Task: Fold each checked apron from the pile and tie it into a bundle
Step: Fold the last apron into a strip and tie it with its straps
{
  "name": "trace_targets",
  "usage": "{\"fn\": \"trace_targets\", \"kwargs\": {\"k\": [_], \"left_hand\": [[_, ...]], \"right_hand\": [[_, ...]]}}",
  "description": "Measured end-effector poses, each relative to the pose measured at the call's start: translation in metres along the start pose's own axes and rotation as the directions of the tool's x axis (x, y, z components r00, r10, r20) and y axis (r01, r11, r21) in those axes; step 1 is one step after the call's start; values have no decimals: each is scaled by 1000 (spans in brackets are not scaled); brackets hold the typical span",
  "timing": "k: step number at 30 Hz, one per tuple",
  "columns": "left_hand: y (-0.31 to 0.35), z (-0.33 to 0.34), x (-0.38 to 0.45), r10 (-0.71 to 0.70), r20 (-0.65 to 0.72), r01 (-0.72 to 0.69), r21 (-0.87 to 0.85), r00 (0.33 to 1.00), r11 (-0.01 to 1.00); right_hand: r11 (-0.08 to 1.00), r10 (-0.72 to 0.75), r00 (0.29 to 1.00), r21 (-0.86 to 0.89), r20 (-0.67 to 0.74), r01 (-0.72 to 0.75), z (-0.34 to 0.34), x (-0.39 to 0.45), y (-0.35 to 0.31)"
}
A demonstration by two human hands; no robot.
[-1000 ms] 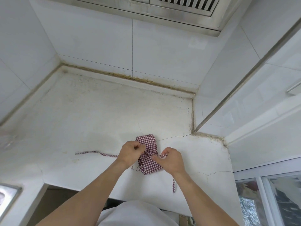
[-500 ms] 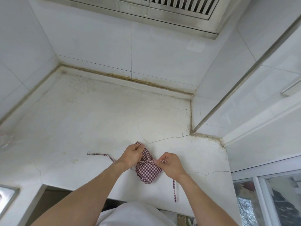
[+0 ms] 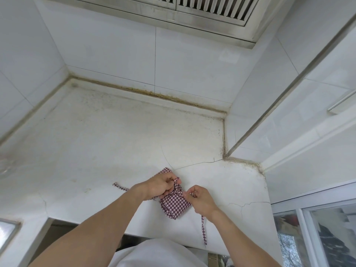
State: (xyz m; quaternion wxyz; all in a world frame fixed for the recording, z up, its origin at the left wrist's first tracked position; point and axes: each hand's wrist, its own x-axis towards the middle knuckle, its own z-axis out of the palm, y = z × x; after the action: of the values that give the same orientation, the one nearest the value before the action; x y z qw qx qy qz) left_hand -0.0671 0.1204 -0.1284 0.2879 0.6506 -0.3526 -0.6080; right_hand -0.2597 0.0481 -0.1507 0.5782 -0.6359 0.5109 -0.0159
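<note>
At the far left edge, low down, a metal-framed corner of something glassy (image 3: 6,231) cut into the view beside the white desk (image 3: 100,151), whose stone top was stained and cracked. A loose checked strap end (image 3: 120,186) lay flat on the desk, running rightward until it passed under the left forearm. The left hand (image 3: 160,185) rested on the upper left part of the folded checked apron (image 3: 174,202), its grip curled closed with the fingertips pinching a strap loop at the top of the bundle. A corner of the apron (image 3: 164,170) showed beyond the knuckles. The bundle itself sat on the desk near the front edge, between the two hands, cinched across its middle by a strap so the cloth bulged below the tie. The right hand (image 3: 201,199) was just beside the bundle's right side, its grip pressed together with thumb and forefinger pinching a short strap piece at the knot. Below that wrist a second strap end (image 3: 203,230) trailed down over the front of the desk. A long crack (image 3: 196,163) ran across the desk behind the hands toward the wall corner. Above, a steel vent hood (image 3: 202,14) hung over white wall tiles. At the far right stood a window with a pale frame (image 3: 300,234).
</note>
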Motion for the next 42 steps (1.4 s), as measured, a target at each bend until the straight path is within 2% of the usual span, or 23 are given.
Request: {"fn": "trace_targets", "kwargs": {"k": [3,8,14,15,19,22,25,29,31,34,37,42], "left_hand": [[3,2,1,-14,25,10,162,1000,987],[5,7,7,53,-3,-50,299,999,953],[2,20,9,95,13,-91,436,995,896],[4,22,8,80,21,-81,429,997,899],[13,24,7,-82,167,47,204,983,978],[13,21,7,-147,197,86,286,969,954],[10,20,8,-152,213,98,243,965,965],[3,17,6,-161,228,148,75,960,986],[2,16,6,-171,218,170,26,961,985],[2,15,7,-189,217,199,-28,958,980],[-1,15,8,-173,214,193,-77,962,978],[-7,19,13,-126,105,138,-124,986,983]], "right_hand": [[999,17,999,-42,37,-15,-7,-1,-4],[935,-125,989,-323,82,145,-26,-4,-21],[874,-272,949,-372,162,314,-37,-2,-43],[871,-283,945,-370,163,324,-37,-1,-44],[873,-319,941,-352,109,337,-33,4,-42],[893,-299,950,-323,94,314,-26,5,-35],[893,-318,945,-308,83,328,-24,2,-31],[871,-359,918,-292,170,395,-20,-6,-21],[878,-382,913,-254,141,406,-14,-8,-17],[912,-361,928,-172,94,372,-10,-7,-18],[934,-321,941,-127,103,333,-11,-6,-17],[975,-201,974,-77,105,209,-9,-6,-20]]}}
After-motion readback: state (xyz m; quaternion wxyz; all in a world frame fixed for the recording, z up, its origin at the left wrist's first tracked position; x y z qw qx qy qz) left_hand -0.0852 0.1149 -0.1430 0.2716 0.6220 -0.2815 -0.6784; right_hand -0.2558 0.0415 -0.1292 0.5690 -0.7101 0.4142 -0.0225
